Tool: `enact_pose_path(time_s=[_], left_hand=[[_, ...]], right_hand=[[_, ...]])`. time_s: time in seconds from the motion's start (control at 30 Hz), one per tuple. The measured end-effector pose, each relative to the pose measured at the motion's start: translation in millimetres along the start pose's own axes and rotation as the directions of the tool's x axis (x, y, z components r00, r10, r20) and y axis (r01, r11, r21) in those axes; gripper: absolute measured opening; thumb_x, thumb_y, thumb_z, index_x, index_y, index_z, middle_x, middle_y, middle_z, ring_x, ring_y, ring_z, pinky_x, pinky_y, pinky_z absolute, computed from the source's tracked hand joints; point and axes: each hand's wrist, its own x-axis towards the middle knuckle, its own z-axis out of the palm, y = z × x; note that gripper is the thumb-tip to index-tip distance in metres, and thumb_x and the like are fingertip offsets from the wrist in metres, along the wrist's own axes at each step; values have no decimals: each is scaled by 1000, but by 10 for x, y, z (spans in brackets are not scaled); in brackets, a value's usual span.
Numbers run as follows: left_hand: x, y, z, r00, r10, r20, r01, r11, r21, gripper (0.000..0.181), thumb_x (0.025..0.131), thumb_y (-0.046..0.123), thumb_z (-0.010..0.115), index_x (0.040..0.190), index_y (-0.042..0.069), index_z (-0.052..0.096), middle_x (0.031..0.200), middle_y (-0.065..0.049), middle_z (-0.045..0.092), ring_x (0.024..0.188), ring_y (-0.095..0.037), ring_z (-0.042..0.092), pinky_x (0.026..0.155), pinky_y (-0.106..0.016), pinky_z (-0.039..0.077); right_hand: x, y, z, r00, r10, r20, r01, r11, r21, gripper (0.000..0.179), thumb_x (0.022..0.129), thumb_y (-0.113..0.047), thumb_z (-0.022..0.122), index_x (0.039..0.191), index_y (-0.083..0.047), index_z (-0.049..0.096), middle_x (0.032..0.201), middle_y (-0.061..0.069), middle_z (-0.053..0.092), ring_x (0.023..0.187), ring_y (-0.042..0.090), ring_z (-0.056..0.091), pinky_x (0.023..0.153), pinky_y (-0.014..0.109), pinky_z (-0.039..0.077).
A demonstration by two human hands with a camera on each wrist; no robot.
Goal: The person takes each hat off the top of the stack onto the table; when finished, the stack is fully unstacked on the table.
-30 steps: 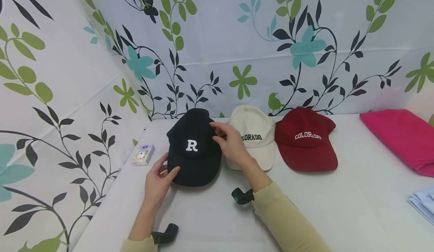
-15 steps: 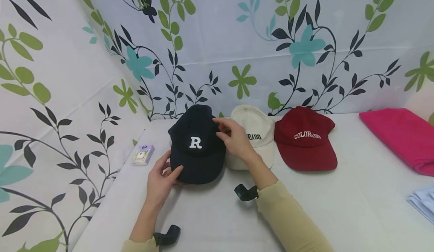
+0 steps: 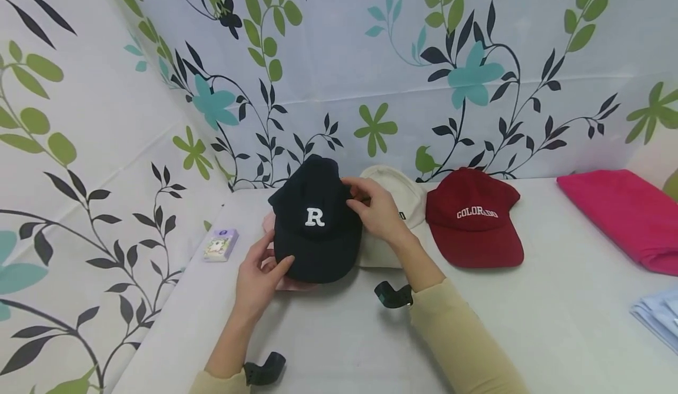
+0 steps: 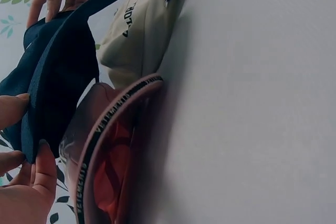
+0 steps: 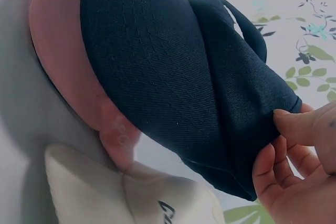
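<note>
Both hands hold a dark navy baseball cap (image 3: 318,247) with a white R on its front. My left hand (image 3: 256,276) pinches the brim's left edge, thumb on top and fingers underneath. At the crown's right side, my right hand (image 3: 373,208) pinches the fabric between thumb and fingers. In the left wrist view the navy cap (image 4: 63,72) is raised off the table. Beneath it lies a pink cap (image 5: 65,51), mostly hidden in the head view; lettering runs along the brim edge in the left wrist view. A cream cap (image 3: 389,176) sits right behind my right hand.
To the right of the cream cap lies a dark red COLORADO cap (image 3: 474,223). A small purple-and-white box (image 3: 219,245) is at the left. Folded bright pink cloth (image 3: 625,211) and light blue cloth (image 3: 659,317) lie on the right. Patterned curtains border the table.
The navy cap has risen and shifted right in both hands, uncovering parts of the pink cap beneath. It now overlaps more of the cream cap.
</note>
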Motion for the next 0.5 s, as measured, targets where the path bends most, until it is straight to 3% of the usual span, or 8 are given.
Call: enact_pose_path(time_s=[0.5], left_hand=[[146, 114, 262, 994, 97, 42, -94, 993, -68, 67, 88, 1, 77, 149, 8, 49, 138, -9, 54, 105, -26, 51, 83, -13, 47]], right_hand=[[-10, -45, -378, 999, 17, -27, -18, 999, -35, 42, 94, 7, 64, 135, -3, 62, 106, 15, 59, 93, 29, 59, 86, 40, 52]])
